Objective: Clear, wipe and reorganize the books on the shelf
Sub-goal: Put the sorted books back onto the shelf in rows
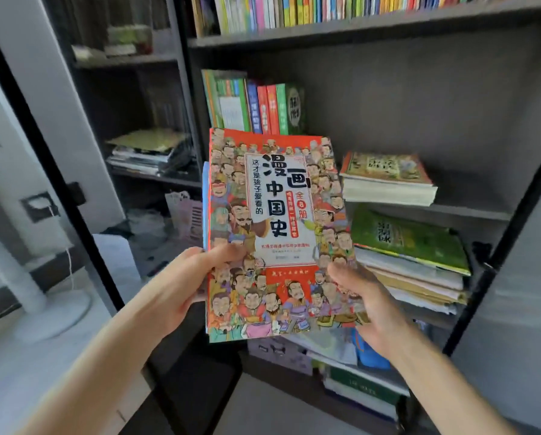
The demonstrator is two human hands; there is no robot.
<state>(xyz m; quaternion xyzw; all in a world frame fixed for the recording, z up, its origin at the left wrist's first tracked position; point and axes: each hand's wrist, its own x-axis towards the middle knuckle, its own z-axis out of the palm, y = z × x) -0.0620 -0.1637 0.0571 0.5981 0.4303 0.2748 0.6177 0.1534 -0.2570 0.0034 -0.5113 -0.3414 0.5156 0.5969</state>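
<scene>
I hold a red comic-history book set (275, 227) upright in front of the dark bookshelf (357, 36). My left hand (181, 284) grips its lower left edge with the thumb on the cover. Gripping the lower right edge is my right hand (363, 296). Behind the set, a few upright books (256, 105) stand at the left end of the middle shelf. To their right lies a short flat stack of books (388, 180), and most of that shelf is bare.
A row of colourful books (341, 9) fills the top shelf. A taller pile with a green cover (410, 259) lies on the shelf below, and more books (357, 384) sit near the floor. A glass-door cabinet (143, 146) stands left, a white fan base (52, 312) further left.
</scene>
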